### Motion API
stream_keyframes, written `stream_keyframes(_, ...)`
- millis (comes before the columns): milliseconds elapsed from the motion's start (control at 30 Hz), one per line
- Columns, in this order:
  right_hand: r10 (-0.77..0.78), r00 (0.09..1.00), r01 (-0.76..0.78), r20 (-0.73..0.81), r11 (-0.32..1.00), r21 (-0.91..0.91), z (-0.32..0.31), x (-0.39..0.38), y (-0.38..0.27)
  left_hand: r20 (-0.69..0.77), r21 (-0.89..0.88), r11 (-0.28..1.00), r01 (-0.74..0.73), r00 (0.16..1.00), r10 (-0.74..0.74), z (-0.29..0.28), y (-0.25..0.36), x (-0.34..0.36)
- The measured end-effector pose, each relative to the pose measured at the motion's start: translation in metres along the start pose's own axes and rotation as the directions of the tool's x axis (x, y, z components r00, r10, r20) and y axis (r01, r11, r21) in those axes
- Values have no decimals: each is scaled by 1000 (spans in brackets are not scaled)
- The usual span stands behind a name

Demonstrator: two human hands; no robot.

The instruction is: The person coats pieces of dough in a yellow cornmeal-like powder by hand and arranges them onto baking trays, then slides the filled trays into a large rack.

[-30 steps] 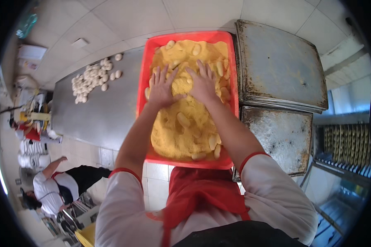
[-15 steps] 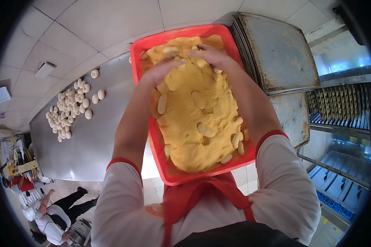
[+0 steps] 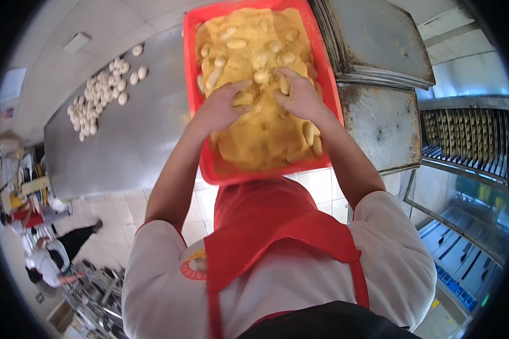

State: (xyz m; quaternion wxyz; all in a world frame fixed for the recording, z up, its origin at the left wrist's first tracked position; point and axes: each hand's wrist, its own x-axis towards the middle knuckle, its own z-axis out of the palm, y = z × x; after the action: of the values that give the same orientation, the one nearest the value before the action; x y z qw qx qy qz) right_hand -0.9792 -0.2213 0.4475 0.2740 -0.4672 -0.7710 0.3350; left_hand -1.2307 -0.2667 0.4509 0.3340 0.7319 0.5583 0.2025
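Observation:
A red plastic tub (image 3: 329, 96) holds a bed of fine yellow crumbs or meal (image 3: 260, 147) with several pale oval dough pieces (image 3: 237, 43) lying in it, some coated. My left hand (image 3: 225, 106) is in the middle of the tub, fingers spread and curved, their tips in the crumbs. Opposite it, my right hand (image 3: 300, 97) has its fingers apart, with a coated dough piece right beside them. Between the two hands lie loose crumbs and dough. Neither hand is closed around a piece, though crumbs and blur partly hide the fingertips.
Left of the tub, a steel table (image 3: 136, 130) carries a cluster of round white dough balls (image 3: 99, 90). Stacked worn metal baking trays (image 3: 379, 42) stand at the right, near a rack of filled trays (image 3: 464, 135). Another person (image 3: 54, 260) is at far lower left.
Both hands have come back from the tub's far end to its middle, and the crumbs there are disturbed. More dough pieces show at the far end. The whole view has shifted.

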Motion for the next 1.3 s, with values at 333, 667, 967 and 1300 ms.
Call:
stream_keyframes(333, -63, 996, 69, 57, 992, -110, -15, -114, 76, -125, -537, 796, 281, 906, -404, 53, 7, -85)
stream_keyframes(667, -257, 962, 271, 90, 931, -245, 27, -44, 32, -385, 223, 959, 173, 920, -76, 84, -18, -24)
stream_keyframes(967, -90, 977, 133, 195, 965, -224, -49, -61, 79, -216, -672, 723, 161, 891, -400, 3, -3, -104)
stream_keyframes(1300, 259, 944, -152, 206, 893, -424, -40, -95, 43, 535, 690, 715, -109, 742, -403, 47, -1, -112)
